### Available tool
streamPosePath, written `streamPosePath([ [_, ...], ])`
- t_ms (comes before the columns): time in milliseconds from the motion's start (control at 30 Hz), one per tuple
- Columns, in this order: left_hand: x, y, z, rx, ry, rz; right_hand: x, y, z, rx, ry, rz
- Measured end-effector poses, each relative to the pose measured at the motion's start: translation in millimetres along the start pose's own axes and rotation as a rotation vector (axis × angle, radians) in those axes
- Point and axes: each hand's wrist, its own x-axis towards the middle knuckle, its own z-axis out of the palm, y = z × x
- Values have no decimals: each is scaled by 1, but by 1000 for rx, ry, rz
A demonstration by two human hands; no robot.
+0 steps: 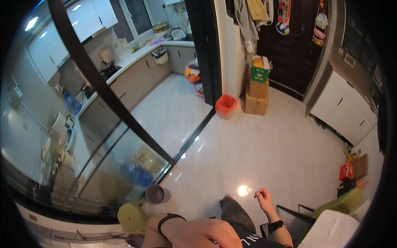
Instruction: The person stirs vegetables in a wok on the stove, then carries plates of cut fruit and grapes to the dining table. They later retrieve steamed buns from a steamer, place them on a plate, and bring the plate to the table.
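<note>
My right hand [263,198] is raised over the tiled floor at the bottom right of centre, its fingers curled in with nothing visible in them. A black band with a small dark device [271,228] sits on that forearm. My left arm crosses the bottom edge, with a black band [170,216] around it; the left hand itself cannot be made out. A patterned trouser leg [237,214] and a bare foot show between the arms. Left of the arms are a green round seat [130,218] and a purple-grey bin [155,194].
A black-framed glass sliding door [124,114] borders the kitchen at left. A red-lined bin [225,106] and stacked cardboard boxes [256,102] stand ahead. At right are a white cabinet [341,107], a green chair [338,203] and a white tabletop [328,232].
</note>
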Motion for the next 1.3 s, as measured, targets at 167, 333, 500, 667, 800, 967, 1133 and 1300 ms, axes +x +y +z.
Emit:
streamPosePath([
  [167,8,0,-119,659,246,-283,150,-40,19,-52,-95,15],
  [333,-48,-10,-257,1003,611,-733,287,-44,85,-84,-200,50],
  [500,-105,-6,-420,1028,931,-759,395,-63,171,-167,-177,2],
  [667,-120,12,-581,1085,1076,-608,488,-95,256,-145,-198,39],
  [800,-131,21,-686,1063,1237,-498,571,-111,313,-140,-228,-4],
  [967,-169,37,-794,1172,1394,-483,701,-107,380,-154,-346,-18],
  [1133,-208,77,-879,1397,1582,-648,858,-120,475,-287,-465,-75],
  [1300,-241,124,-934,1443,1823,-557,985,-178,599,-343,-696,-245],
])
